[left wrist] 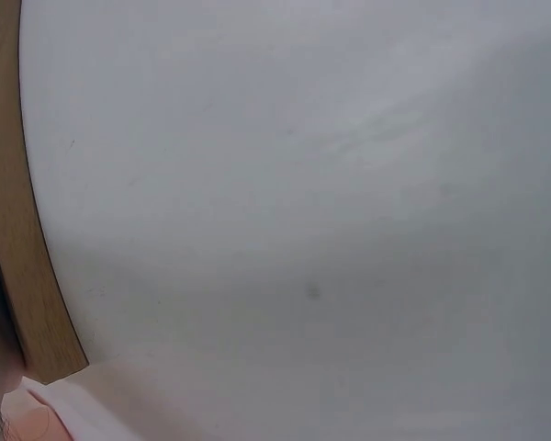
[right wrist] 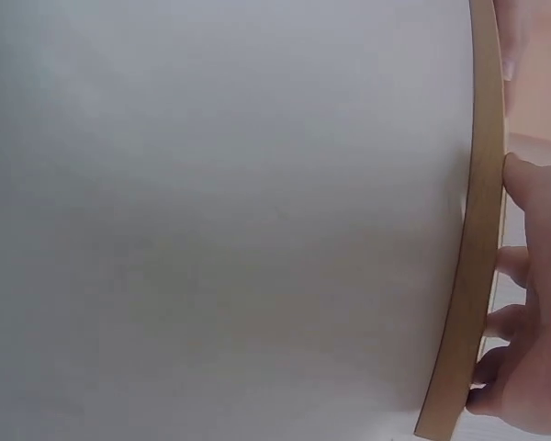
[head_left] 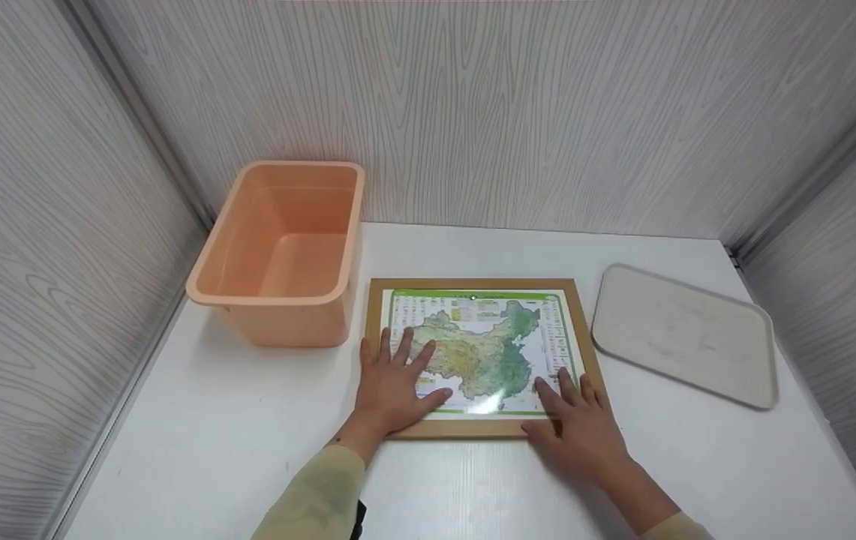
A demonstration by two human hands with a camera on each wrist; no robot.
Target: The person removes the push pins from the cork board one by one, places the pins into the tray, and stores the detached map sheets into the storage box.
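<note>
A wooden-framed map board lies flat on the white table, its map printed in greens and yellows. My left hand rests flat on its lower left part, fingers spread and straight. My right hand lies on the lower right corner, fingers straight over the frame. The left wrist view shows only the wooden frame edge beside bare table. In the right wrist view the wooden frame edge runs down the right side with my fingers on it.
An empty orange plastic bin stands left of the board. A beige tray lies on the table to the right. Grey wood-grain walls enclose the table on three sides.
</note>
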